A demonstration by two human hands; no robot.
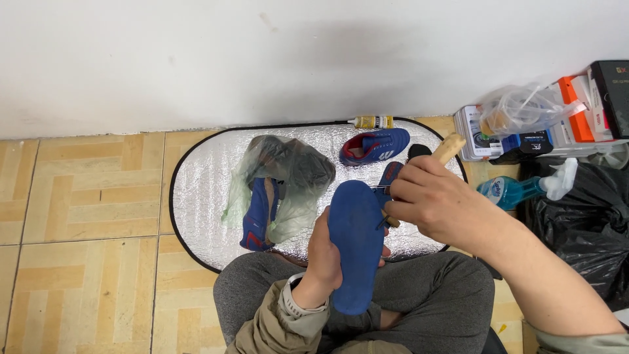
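- On the lap of the seated person, above the grey trousers (452, 278), the left hand (325, 255) is clenched around the edge of a blue insole (355, 242), holding it up with its flat face toward the camera.
- The insole's long axis runs nearly straight away from the body, toe end toward the silver mat (209, 177), heel end low near the knees.
- The right hand (436, 203) grips a wooden-handled tool (449, 148); its thin metal tip touches the insole's upper right edge, so the right hand is the nearer one to that spot.
- Beyond the hands on the mat lie a blue football boot (373, 146), a second blue boot (260, 213) partly inside a clear plastic bag (288, 174), and a small yellow glue bottle (372, 122).
- To the right stand boxes (576, 111), a teal bottle (508, 191) and a black bag (590, 223).
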